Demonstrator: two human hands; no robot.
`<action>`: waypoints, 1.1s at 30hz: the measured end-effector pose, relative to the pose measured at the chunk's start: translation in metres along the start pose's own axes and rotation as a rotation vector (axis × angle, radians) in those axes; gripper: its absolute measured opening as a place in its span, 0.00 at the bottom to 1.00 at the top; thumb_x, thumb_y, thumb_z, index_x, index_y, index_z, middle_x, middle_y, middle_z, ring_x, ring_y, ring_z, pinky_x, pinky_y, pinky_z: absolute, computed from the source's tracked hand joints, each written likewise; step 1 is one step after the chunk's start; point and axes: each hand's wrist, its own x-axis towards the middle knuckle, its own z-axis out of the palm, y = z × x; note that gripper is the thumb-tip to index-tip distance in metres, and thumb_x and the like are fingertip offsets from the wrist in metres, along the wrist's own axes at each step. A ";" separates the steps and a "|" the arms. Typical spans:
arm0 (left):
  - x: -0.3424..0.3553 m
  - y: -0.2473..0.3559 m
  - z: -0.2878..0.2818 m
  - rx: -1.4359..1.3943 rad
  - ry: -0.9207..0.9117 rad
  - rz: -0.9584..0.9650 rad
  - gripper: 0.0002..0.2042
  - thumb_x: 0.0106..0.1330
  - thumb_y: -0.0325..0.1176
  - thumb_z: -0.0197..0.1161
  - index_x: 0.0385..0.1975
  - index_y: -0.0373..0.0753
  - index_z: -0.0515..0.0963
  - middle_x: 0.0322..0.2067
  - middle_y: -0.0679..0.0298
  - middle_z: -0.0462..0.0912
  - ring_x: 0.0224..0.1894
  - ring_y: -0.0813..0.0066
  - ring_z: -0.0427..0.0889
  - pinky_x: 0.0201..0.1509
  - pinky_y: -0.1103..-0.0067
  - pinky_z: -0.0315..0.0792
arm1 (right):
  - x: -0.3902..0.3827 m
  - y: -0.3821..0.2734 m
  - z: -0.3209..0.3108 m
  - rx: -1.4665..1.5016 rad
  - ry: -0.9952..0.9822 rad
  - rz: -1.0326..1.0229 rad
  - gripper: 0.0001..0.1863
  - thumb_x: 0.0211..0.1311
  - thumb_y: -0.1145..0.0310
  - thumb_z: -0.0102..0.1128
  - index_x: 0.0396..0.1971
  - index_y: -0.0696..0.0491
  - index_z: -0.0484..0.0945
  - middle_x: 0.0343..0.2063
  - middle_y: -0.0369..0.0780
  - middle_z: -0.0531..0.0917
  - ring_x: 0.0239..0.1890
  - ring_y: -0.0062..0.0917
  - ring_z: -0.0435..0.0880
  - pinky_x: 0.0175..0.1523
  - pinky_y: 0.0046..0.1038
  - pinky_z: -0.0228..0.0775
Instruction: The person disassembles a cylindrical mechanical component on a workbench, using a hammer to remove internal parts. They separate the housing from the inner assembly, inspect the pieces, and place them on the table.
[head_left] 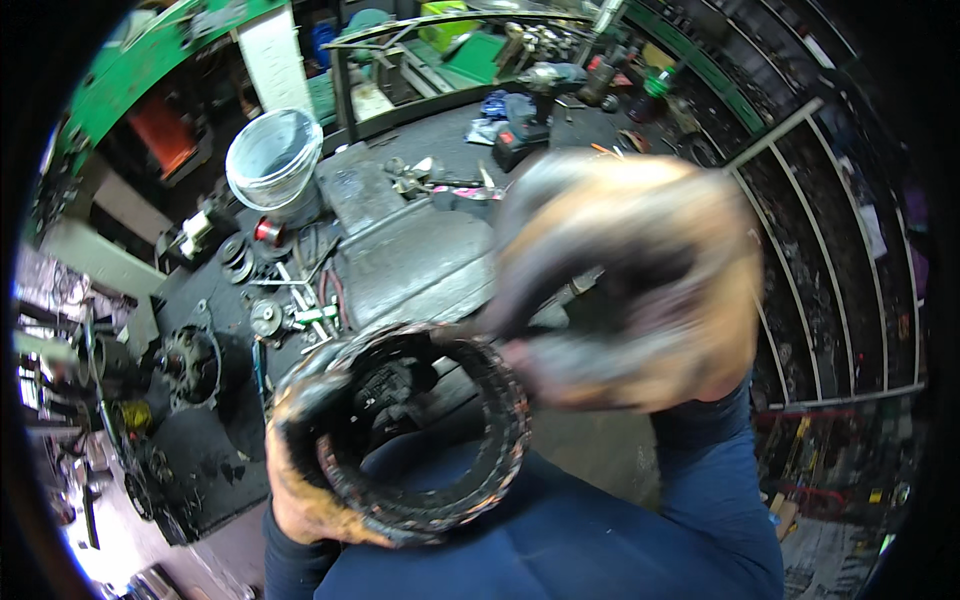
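My left hand (300,485), in a dark-stained state, grips a blackened metal ring (500,400) by its left side, with the ring held above my blue-clothed lap. Copper-coloured bits show round the ring's rough rim, and its middle is open. My right hand (700,300), also dark-stained, is a large motion-blurred shape above and right of the ring, its fingers curved down close to the ring's upper right. Whether it holds anything is hidden by the blur. Behind the ring lies a dark metal plate (400,250) on the workbench.
Buckets (275,165), a red spool (268,232), scattered tools and a round motor part (188,365) sit on the bench. A power drill (520,140) stands at the back. Tall dark racks (830,250) line the right; green-edged shelving (110,90) is at upper left.
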 end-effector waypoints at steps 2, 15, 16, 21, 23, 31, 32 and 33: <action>-0.007 -0.003 0.006 -0.138 0.090 -0.060 0.58 0.32 0.46 0.92 0.68 0.41 0.64 0.68 0.43 0.66 0.65 0.45 0.74 0.70 0.51 0.68 | -0.020 0.003 -0.023 0.135 0.374 0.003 0.14 0.49 0.76 0.76 0.38 0.58 0.86 0.31 0.40 0.86 0.32 0.27 0.85 0.37 0.27 0.77; -0.012 -0.011 -0.006 0.172 0.192 0.016 0.55 0.33 0.49 0.90 0.66 0.40 0.67 0.66 0.42 0.69 0.65 0.46 0.75 0.68 0.52 0.69 | -0.194 0.275 0.084 0.422 0.772 1.089 0.05 0.61 0.77 0.72 0.35 0.61 0.86 0.27 0.36 0.87 0.27 0.18 0.83 0.33 0.21 0.75; -0.011 -0.012 -0.006 0.186 0.189 0.016 0.55 0.33 0.49 0.90 0.65 0.40 0.67 0.65 0.42 0.70 0.65 0.46 0.75 0.68 0.52 0.70 | -0.195 0.286 0.095 0.484 0.818 1.099 0.05 0.61 0.78 0.72 0.35 0.61 0.86 0.26 0.36 0.87 0.27 0.19 0.84 0.32 0.20 0.76; -0.004 -0.018 -0.005 0.237 0.178 0.002 0.54 0.33 0.50 0.90 0.64 0.40 0.68 0.64 0.41 0.71 0.64 0.46 0.75 0.67 0.53 0.70 | -0.187 0.318 0.121 0.511 0.789 0.994 0.12 0.62 0.77 0.72 0.44 0.62 0.82 0.31 0.37 0.87 0.31 0.17 0.83 0.37 0.20 0.76; -0.002 -0.019 -0.004 0.245 0.179 -0.002 0.53 0.34 0.51 0.90 0.64 0.40 0.69 0.64 0.41 0.71 0.64 0.46 0.75 0.67 0.53 0.70 | -0.187 0.321 0.124 0.355 0.707 0.973 0.14 0.63 0.76 0.72 0.46 0.62 0.81 0.33 0.37 0.87 0.33 0.17 0.82 0.40 0.19 0.76; -0.002 -0.020 -0.005 0.276 0.180 0.001 0.52 0.34 0.53 0.89 0.62 0.39 0.70 0.62 0.40 0.73 0.64 0.46 0.76 0.66 0.54 0.71 | -0.184 0.328 0.115 -0.406 0.401 0.879 0.16 0.64 0.65 0.68 0.43 0.62 0.83 0.37 0.56 0.86 0.38 0.44 0.87 0.48 0.39 0.78; -0.002 -0.020 -0.004 0.278 0.177 0.003 0.52 0.35 0.53 0.89 0.62 0.39 0.70 0.62 0.40 0.73 0.64 0.46 0.76 0.65 0.54 0.71 | -0.173 0.339 0.112 -0.522 0.410 0.738 0.14 0.65 0.67 0.67 0.43 0.61 0.83 0.38 0.55 0.86 0.41 0.50 0.85 0.50 0.44 0.77; -0.001 -0.020 -0.003 0.278 0.173 0.008 0.51 0.35 0.53 0.89 0.62 0.39 0.71 0.62 0.40 0.74 0.64 0.46 0.76 0.65 0.54 0.71 | -0.158 0.356 0.106 -0.606 0.387 0.601 0.13 0.64 0.68 0.66 0.44 0.60 0.83 0.39 0.53 0.85 0.43 0.50 0.84 0.52 0.45 0.76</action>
